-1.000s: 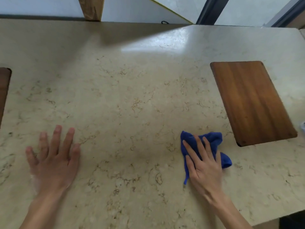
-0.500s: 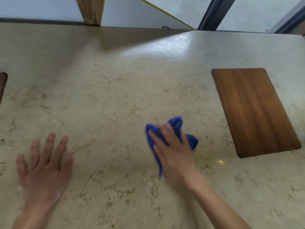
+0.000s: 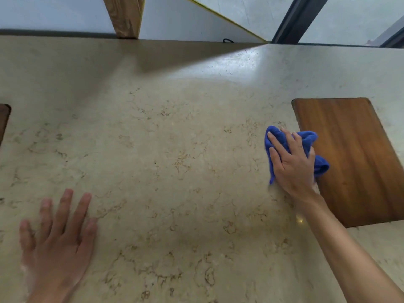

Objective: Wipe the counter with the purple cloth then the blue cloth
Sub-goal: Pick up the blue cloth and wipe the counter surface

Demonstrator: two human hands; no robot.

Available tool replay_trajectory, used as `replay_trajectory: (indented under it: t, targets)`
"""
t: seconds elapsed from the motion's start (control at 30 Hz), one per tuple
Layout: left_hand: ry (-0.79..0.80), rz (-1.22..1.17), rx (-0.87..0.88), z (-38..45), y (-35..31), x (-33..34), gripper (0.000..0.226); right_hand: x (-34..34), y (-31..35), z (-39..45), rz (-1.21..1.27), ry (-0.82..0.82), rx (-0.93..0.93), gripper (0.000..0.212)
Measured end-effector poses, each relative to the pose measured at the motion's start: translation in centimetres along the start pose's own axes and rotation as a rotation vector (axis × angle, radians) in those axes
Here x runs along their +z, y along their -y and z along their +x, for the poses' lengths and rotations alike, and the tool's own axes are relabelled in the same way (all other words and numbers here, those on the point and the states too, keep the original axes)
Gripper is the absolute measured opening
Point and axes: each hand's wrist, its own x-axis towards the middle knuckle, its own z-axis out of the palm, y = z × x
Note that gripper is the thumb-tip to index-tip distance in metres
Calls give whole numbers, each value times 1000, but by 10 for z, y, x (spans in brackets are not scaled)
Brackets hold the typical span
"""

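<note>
**Mia:** Where is the blue cloth point(image 3: 306, 142)?

**Ben:** It is bunched up under the right hand point(image 3: 291, 165). The hand lies flat on top and pushes it down on the counter point(image 3: 175, 132). The fingers are spread over it, not curled into a fist.

**Mia:** Is it near that brown board?

**Ben:** Yes. The far side of the cloth lies over the edge of the wooden board point(image 3: 358, 162). The rest sits on the stone.

**Mia:** What about the left hand point(image 3: 56, 243)?

**Ben:** It is flat on the counter, close to the person, fingers open. It holds nothing. I think it just keeps the person steady.

**Mia:** And the purple cloth?

**Ben:** I can't see it anywhere. Since the blue one is in use, I guess this is the second part of the job.

**Mia:** How do you wipe well here?

**Ben:** Keep the palm pressing down so the cloth does not slip out. Make long, even strokes that lap over each other, so no patch gets missed. The cloth is scrunched up, so it only cleans a thin strip. Spreading it flatter would help. And stay on the stone, because the board's edge could snag the cloth.
</note>
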Motion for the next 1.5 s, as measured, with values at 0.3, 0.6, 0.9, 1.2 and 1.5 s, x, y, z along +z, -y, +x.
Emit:
replay_trajectory:
  t: [0.3, 0.6, 0.9, 1.2, 1.5]
  targets:
    - [2, 84, -96, -1, -4, -2, 62, 39, 191, 78, 39, 120, -385, 47]
    - [5, 138, -114, 1, -4, -2, 63, 42, 181, 149, 56, 131, -277, 50]
    - [39, 173, -92, 1, -10, -8, 59, 38, 162, 68, 58, 32, -242, 44]
    - [21, 143, -44, -4, -12, -8, 59, 36, 211, -141, 34, 95, -299, 47]
    - [59, 39, -16, -8, -14, -18, 62, 5, 218, -244, 92, 171, -248, 49]
